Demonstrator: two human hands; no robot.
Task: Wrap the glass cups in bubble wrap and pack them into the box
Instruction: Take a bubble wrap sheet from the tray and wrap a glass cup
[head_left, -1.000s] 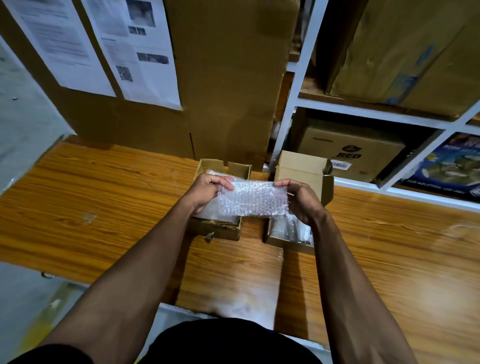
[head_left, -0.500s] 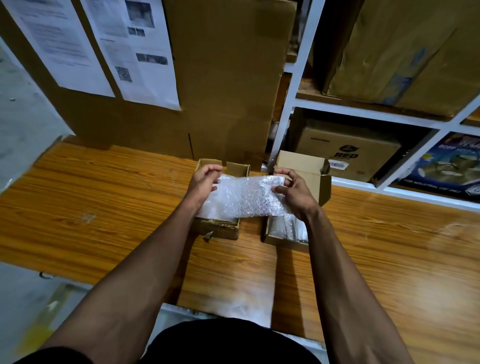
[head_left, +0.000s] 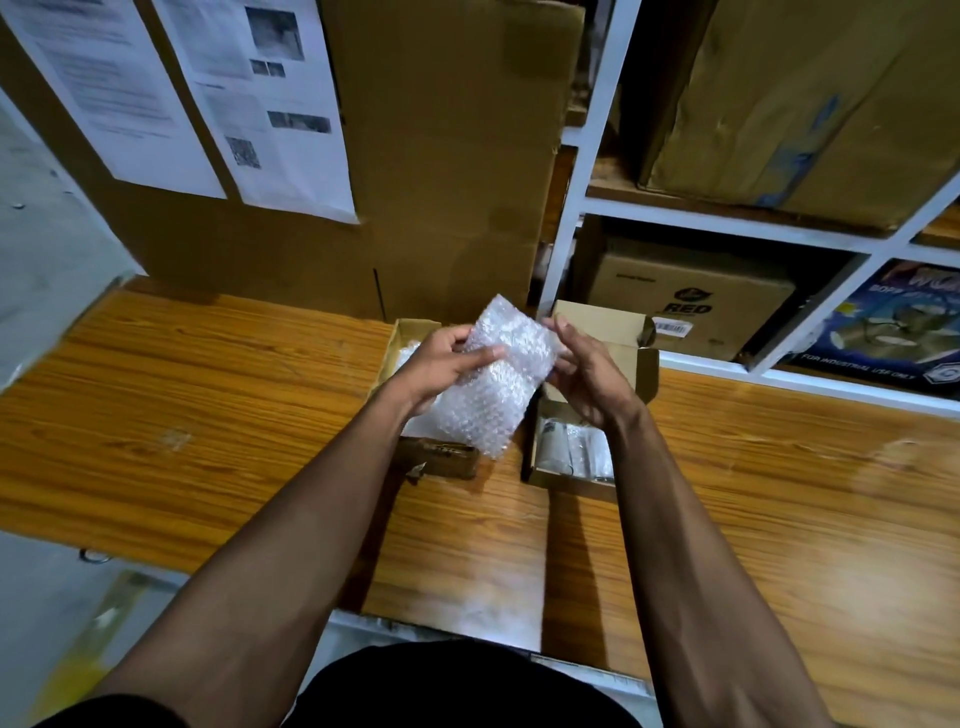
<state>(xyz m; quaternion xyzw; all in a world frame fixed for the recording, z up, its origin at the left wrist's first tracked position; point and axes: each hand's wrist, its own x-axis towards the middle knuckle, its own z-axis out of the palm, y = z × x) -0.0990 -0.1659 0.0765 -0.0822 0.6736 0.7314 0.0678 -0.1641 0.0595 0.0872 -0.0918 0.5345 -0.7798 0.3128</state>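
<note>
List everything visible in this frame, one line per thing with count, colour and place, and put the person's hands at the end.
bubble wrap sheet: one, clear white, held up over the two small boxes, tilted
left small box: one, brown, open, on the table under the left hand, white wrap inside
right small box: one, brown, flap raised, on the table, clear wrapped items inside
table: one, orange wood grain
tall cardboard: brown, standing behind the table
printed sheets: two, white, stuck on the cardboard at upper left
shelf rack: one, white, at right, holding brown cartons and a blue printed box
left hand: grips the wrap's left edge
right hand: fingers curled at the wrap's right edge
</note>
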